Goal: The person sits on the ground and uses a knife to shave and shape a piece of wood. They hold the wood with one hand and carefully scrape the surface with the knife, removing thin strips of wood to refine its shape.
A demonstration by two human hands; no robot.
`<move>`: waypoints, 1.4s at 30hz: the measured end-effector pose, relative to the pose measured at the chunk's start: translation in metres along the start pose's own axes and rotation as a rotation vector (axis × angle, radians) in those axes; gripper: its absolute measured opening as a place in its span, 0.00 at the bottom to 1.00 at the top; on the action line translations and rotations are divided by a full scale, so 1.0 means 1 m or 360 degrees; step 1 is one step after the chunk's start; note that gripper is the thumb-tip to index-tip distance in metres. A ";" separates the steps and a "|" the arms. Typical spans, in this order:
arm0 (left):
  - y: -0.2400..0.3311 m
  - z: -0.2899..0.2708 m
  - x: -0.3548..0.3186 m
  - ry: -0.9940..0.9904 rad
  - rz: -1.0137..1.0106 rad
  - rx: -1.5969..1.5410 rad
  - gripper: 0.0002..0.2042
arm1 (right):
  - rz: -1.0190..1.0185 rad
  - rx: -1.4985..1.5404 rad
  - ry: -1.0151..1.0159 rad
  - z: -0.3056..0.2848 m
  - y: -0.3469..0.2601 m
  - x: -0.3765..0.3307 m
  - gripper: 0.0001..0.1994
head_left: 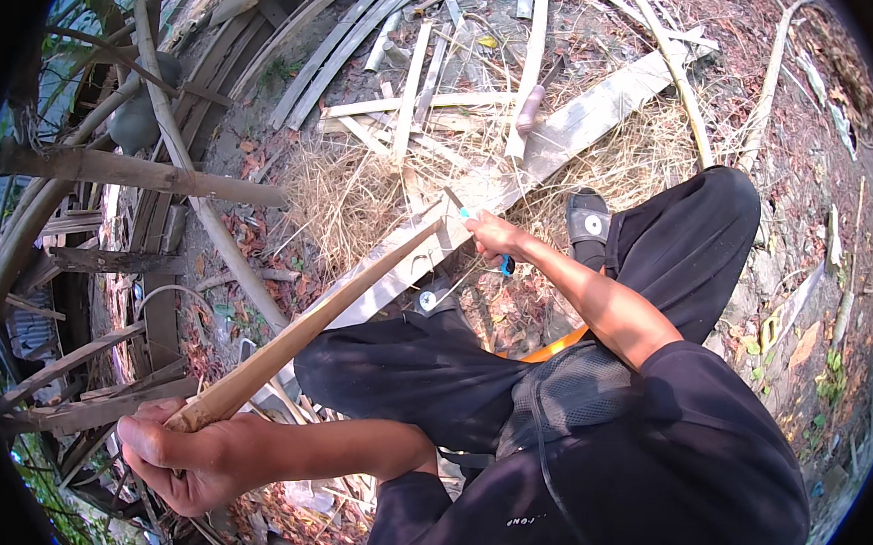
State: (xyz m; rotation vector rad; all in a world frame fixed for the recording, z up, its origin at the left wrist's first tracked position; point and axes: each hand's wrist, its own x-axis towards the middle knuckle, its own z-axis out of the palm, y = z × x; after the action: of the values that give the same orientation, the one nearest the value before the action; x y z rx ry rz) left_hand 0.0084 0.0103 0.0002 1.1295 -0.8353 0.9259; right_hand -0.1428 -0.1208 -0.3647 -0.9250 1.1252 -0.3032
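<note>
In the head view, the left hand (193, 457) is closed around the near end of a long, tapering wooden stick (305, 327), low on the left. The stick slants away to the far right, and its thin tip ends just left of the right hand (495, 234). That hand is wrapped around a blue-handled tool (464, 212), probably a knife, though its blade is too small to read clearly. Beneath lies a pale plank (588, 128), with straw (338, 209) to its left.
</note>
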 end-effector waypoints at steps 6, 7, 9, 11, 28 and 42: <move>0.014 0.000 -0.005 -0.0146 0.0099 0.0055 0.18 | -0.1128 -0.0714 0.0039 0.045 -0.108 -0.179 0.14; 0.016 -0.001 -0.007 -0.0144 0.0103 0.0035 0.18 | -0.1167 -0.0599 -0.0096 0.061 -0.128 -0.219 0.14; 0.024 0.001 -0.011 -0.0153 0.0093 -0.0050 0.18 | -0.1232 -0.0570 -0.0219 0.078 -0.145 -0.276 0.14; 0.028 -0.001 -0.013 -0.0179 0.0165 -0.0055 0.18 | -0.1553 -0.0609 -0.0052 0.094 -0.134 -0.291 0.14; 0.036 -0.001 -0.016 -0.0370 0.0331 -0.0336 0.16 | -0.1241 -0.0832 0.0379 0.048 -0.115 -0.252 0.11; 0.038 0.008 -0.023 -0.0562 0.0442 -0.0642 0.15 | -0.1380 -0.1059 0.0311 0.080 -0.117 -0.297 0.11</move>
State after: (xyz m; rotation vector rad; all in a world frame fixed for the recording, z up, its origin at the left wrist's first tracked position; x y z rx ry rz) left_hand -0.0363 0.0049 -0.0050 0.8437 -1.4267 0.7424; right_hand -0.1770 0.0348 -0.0767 -2.0050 0.9509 -0.7571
